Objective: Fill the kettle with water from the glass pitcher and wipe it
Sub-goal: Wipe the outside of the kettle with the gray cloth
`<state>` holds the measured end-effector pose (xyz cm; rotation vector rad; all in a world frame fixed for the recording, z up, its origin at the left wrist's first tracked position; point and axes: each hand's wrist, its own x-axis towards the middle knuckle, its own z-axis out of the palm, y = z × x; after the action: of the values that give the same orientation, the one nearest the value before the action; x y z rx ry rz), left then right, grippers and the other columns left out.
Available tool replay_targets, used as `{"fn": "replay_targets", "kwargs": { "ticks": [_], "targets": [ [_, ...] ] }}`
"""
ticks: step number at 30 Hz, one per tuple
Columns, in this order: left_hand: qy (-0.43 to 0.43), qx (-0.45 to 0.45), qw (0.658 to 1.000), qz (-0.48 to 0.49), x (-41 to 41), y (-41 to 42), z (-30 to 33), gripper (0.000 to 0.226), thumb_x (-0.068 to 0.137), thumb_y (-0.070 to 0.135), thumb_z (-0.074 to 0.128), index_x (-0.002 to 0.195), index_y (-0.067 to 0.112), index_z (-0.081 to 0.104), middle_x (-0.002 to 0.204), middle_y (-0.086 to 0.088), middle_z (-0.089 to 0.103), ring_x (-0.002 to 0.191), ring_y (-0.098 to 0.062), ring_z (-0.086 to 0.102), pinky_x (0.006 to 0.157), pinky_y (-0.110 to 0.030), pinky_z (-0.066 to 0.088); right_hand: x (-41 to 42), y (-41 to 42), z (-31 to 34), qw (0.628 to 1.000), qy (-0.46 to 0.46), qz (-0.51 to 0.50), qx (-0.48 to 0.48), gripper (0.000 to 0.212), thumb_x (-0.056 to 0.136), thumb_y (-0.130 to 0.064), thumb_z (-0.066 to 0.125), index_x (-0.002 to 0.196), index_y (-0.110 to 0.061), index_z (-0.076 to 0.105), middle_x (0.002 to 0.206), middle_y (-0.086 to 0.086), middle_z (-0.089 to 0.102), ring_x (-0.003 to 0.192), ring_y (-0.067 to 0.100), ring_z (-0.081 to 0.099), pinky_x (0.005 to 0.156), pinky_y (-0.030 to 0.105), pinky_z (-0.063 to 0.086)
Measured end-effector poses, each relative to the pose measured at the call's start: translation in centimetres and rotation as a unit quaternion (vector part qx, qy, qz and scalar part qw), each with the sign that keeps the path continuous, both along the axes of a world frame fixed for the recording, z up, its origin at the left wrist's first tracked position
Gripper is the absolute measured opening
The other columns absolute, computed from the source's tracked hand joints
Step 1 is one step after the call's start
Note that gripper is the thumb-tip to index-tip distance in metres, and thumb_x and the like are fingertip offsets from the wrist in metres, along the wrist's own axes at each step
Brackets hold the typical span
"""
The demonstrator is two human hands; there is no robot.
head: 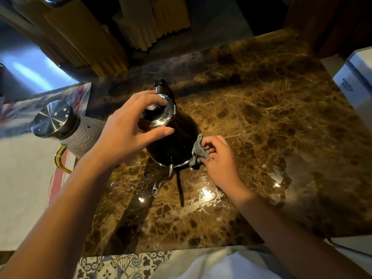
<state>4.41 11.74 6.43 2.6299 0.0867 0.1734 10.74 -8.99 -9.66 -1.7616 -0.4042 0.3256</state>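
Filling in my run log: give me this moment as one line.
phase: wiping | left hand: steadies kettle at lid | right hand: presses grey cloth to kettle side | pitcher: set aside left

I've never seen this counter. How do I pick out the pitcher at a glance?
Start at the brown marble counter and go to its left edge, where a white cloth lies. The pitcher stands there, left of the black kettle that the left hand holds. Unlike the kettle, it has a textured clear body, a steel lid and an amber handle.
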Motion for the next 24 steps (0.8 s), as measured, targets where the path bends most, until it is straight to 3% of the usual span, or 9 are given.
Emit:
{"fn": "replay_targets", "kwargs": {
  "ticks": [3, 6, 9, 11, 13, 15, 17, 20, 24],
  "targets": [
    [-0.001, -0.007, 1.000, -0.009, 0.1, 0.2, -0.1, 0.062, 0.085, 0.060, 0.066, 0.138, 0.030, 0.053, 0.152, 0.009, 0.046, 0.137, -0.012, 0.047, 0.106, -0.048, 0.050, 1.1, 0.2, 0.1, 0.999, 0.035, -0.009, 0.017, 0.038, 0.086, 0.003, 0.075, 0.096, -0.033, 0.067, 0.107, -0.009, 0.059, 0.090, 0.008, 0.066, 0.085, 0.043, 0.061],
    [0.027, -0.009, 0.998, -0.049, 0.5, 0.5, 0.5, 0.062, 0.084, 0.060, 0.066, 0.137, 0.030, 0.053, 0.154, 0.010, 0.042, 0.140, -0.012, 0.045, 0.108, -0.049, 0.048, 2.2, -0.1, 0.6, 0.999, 0.030, -0.024, -0.007, 0.031, 0.091, -0.004, 0.072, 0.103, -0.033, 0.067, 0.108, -0.009, 0.061, 0.092, 0.000, 0.064, 0.085, 0.031, 0.056],
    [0.074, -0.025, 0.991, -0.113, 1.3, 1.1, 1.3, 0.059, 0.084, 0.056, 0.069, 0.136, 0.031, 0.054, 0.157, 0.009, 0.038, 0.144, -0.012, 0.040, 0.112, -0.049, 0.044, 3.7, -0.3, 1.3, 0.995, 0.095, -0.021, -0.004, 0.033, 0.096, -0.008, 0.068, 0.124, -0.024, 0.068, 0.112, -0.004, 0.071, 0.101, 0.009, 0.071, 0.091, 0.034, 0.059],
    [0.101, -0.036, 0.983, -0.149, 2.0, 1.4, 1.7, 0.056, 0.084, 0.050, 0.071, 0.134, 0.031, 0.056, 0.159, 0.010, 0.036, 0.147, -0.013, 0.036, 0.116, -0.048, 0.039, 4.7, -0.6, 1.8, 0.989, 0.147, -0.006, 0.017, 0.034, 0.098, -0.004, 0.065, 0.127, -0.019, 0.068, 0.103, -0.009, 0.075, 0.094, 0.004, 0.074, 0.087, 0.029, 0.061],
    [0.128, -0.049, 0.977, -0.164, 2.5, 1.6, 2.1, 0.053, 0.084, 0.044, 0.074, 0.132, 0.030, 0.057, 0.159, 0.012, 0.035, 0.148, -0.012, 0.035, 0.118, -0.046, 0.036, 5.4, -0.8, 2.6, 0.985, 0.171, 0.011, 0.033, 0.034, 0.099, -0.001, 0.064, 0.126, -0.019, 0.069, 0.097, -0.015, 0.073, 0.084, -0.008, 0.072, 0.076, 0.015, 0.057],
    [0.148, -0.050, 0.974, -0.166, 2.7, 1.5, 2.5, 0.052, 0.084, 0.039, 0.076, 0.132, 0.030, 0.057, 0.159, 0.012, 0.034, 0.148, -0.012, 0.035, 0.118, -0.043, 0.036, 6.2, -0.6, 3.4, 0.983, 0.179, 0.018, 0.040, 0.033, 0.099, -0.001, 0.063, 0.124, -0.022, 0.070, 0.097, -0.017, 0.073, 0.083, -0.009, 0.070, 0.077, 0.014, 0.058],
    [0.148, -0.039, 0.976, -0.151, 2.5, 0.7, 2.8, 0.054, 0.084, 0.043, 0.073, 0.134, 0.033, 0.056, 0.159, 0.013, 0.034, 0.146, -0.010, 0.037, 0.117, -0.040, 0.039, 6.9, 0.2, 4.2, 0.984, 0.173, 0.013, 0.052, 0.033, 0.097, -0.002, 0.065, 0.121, -0.022, 0.073, 0.101, -0.012, 0.076, 0.093, 0.002, 0.073, 0.091, 0.028, 0.061],
    [0.115, 0.056, 0.990, -0.054, 1.8, -2.0, 2.6, 0.065, 0.089, 0.068, 0.055, 0.145, 0.037, 0.046, 0.160, 0.013, 0.037, 0.141, -0.006, 0.043, 0.112, -0.038, 0.044, 7.3, 1.4, 5.3, 0.988, 0.143, 0.008, 0.060, 0.031, 0.091, -0.004, 0.068, 0.114, -0.022, 0.077, 0.105, -0.001, 0.079, 0.101, 0.017, 0.075, 0.096, 0.042, 0.060],
    [0.101, 0.199, 0.971, 0.091, 1.5, -5.6, 2.0, 0.088, 0.080, 0.082, 0.039, 0.152, 0.031, 0.034, 0.155, 0.004, 0.046, 0.126, -0.021, 0.060, 0.093, -0.038, 0.054, 7.2, 1.7, 5.9, 0.995, 0.077, 0.019, 0.061, 0.028, 0.089, -0.003, 0.070, 0.113, -0.014, 0.078, 0.114, 0.002, 0.073, 0.106, 0.014, 0.070, 0.098, 0.031, 0.056]
  ]
}}
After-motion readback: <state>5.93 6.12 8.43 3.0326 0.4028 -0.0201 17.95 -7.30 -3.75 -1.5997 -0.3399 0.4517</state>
